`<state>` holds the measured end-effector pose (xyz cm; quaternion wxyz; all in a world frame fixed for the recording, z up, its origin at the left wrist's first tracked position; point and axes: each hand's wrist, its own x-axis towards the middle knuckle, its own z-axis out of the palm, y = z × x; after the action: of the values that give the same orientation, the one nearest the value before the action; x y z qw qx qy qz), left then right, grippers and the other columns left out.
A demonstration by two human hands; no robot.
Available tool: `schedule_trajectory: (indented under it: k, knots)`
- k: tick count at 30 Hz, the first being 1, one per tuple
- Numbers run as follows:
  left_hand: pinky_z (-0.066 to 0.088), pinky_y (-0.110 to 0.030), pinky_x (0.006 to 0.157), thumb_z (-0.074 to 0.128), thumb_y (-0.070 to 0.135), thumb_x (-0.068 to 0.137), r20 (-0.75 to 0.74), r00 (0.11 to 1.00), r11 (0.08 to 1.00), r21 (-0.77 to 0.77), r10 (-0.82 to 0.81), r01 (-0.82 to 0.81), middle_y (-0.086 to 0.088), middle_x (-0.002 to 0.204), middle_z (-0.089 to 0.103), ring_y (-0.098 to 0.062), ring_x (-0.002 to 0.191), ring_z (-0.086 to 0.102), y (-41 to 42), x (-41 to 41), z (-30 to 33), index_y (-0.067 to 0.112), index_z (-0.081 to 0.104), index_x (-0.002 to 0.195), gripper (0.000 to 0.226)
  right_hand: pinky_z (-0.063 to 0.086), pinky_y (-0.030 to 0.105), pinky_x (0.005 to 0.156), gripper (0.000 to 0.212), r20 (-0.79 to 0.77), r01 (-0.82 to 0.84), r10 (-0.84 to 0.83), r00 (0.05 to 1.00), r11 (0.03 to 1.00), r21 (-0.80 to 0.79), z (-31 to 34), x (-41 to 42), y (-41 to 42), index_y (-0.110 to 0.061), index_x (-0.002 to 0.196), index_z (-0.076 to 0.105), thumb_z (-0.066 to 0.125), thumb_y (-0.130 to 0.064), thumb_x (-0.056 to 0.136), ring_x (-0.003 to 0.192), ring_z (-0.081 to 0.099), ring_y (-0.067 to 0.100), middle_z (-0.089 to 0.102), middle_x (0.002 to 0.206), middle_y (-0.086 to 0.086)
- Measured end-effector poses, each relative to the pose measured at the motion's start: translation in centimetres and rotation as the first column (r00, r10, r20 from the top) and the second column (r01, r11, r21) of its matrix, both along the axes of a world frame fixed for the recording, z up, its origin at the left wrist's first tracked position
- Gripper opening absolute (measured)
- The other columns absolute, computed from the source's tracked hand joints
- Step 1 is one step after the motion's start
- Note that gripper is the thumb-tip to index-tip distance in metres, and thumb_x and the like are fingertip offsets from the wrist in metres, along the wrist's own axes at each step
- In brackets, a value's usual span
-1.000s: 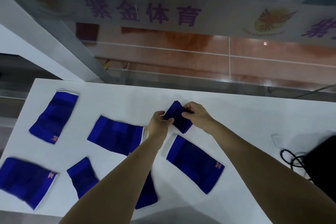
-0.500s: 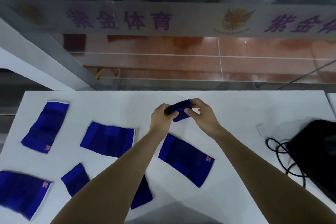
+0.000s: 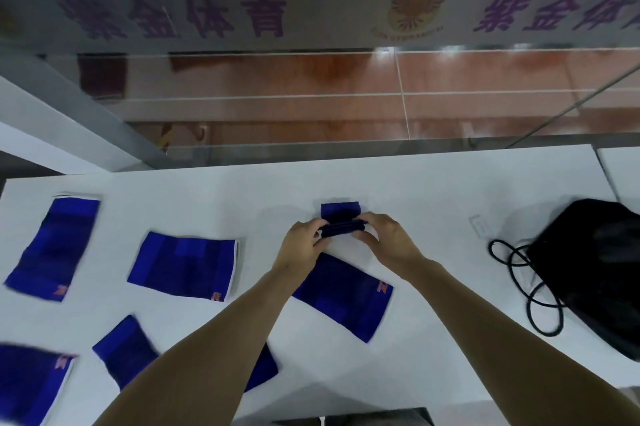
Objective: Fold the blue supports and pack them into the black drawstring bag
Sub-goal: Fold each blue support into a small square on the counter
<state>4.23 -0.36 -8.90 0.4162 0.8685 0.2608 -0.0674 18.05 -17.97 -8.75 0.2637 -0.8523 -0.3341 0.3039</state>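
Note:
A small folded blue support is held just above the white table at its middle. My left hand pinches its left end and my right hand its right end. Several flat blue supports lie around: one under my wrists, one left of it, one at the far left, one at the bottom left corner, one partly under my left forearm. The black drawstring bag lies at the right edge, its cord looped on the table.
A small white tag lies between my hands and the bag. A glass wall with purple lettering rises right behind the table's far edge. A second white surface begins at the far right.
The camera view has shifted right, bringing the bag further into sight. The support in my hands has been folded smaller and now lies level between both hands.

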Motion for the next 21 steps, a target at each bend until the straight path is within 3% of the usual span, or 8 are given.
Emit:
schedule_trajectory:
  k: [5,9,12,16,21]
  knots:
    - [0.041,-0.019,0.085,0.058,0.028,0.102,-0.034,0.993,0.993,-0.005,0.115,-0.115,0.0,0.119,0.061,-0.009,0.098,0.053,-0.6,1.5,-0.2,0.017,0.057,0.135,0.034,0.05,0.03,0.083,0.029,-0.126,0.205,-0.197,0.972,0.977,0.058,0.2,0.2,1.4,-0.015,0.125,0.061,0.058,-0.034,0.104,0.1,0.065,0.019,0.069,0.106,0.001]
    - [0.046,-0.02,0.075,0.057,0.032,0.102,-0.056,0.965,0.963,-0.066,0.257,-0.261,0.004,0.106,0.066,-0.012,0.093,0.061,-0.9,2.4,-0.2,0.018,0.061,0.118,0.021,0.048,0.024,0.072,0.024,-0.221,0.329,-0.323,0.92,0.944,-0.007,0.0,1.1,2.9,-0.016,0.115,0.061,0.063,-0.035,0.101,0.091,0.065,0.018,0.069,0.1,0.0]
    - [0.051,-0.026,0.081,0.056,0.029,0.103,-0.087,0.933,0.929,-0.1,0.35,-0.357,0.004,0.108,0.068,-0.015,0.096,0.063,-1.2,3.2,-0.1,0.019,0.06,0.117,0.018,0.043,0.022,0.062,0.019,-0.197,0.358,-0.36,0.912,0.933,-0.049,-0.3,1.4,3.7,-0.017,0.104,0.057,0.062,-0.035,0.101,0.078,0.062,0.016,0.065,0.09,0.0]
    - [0.055,-0.032,0.081,0.06,0.023,0.101,-0.15,0.87,0.858,-0.154,0.47,-0.49,0.002,0.11,0.067,-0.016,0.094,0.064,-1.1,4.2,-0.2,0.019,0.052,0.115,0.016,0.044,0.023,0.06,0.021,-0.161,0.391,-0.401,0.902,0.916,-0.09,-0.5,1.6,4.3,-0.017,0.1,0.058,0.065,-0.036,0.099,0.076,0.06,0.014,0.062,0.087,-0.003]
    - [0.057,-0.036,0.083,0.065,0.017,0.095,-0.154,0.893,0.9,-0.044,0.422,-0.433,-0.002,0.106,0.063,-0.022,0.097,0.063,-0.9,5.5,-0.4,0.025,0.041,0.108,0.028,0.053,0.029,0.062,0.025,-0.14,0.443,-0.461,0.876,0.885,-0.141,-0.5,1.9,5.0,-0.019,0.103,0.056,0.069,-0.039,0.095,0.078,0.063,0.015,0.065,0.092,0.0]
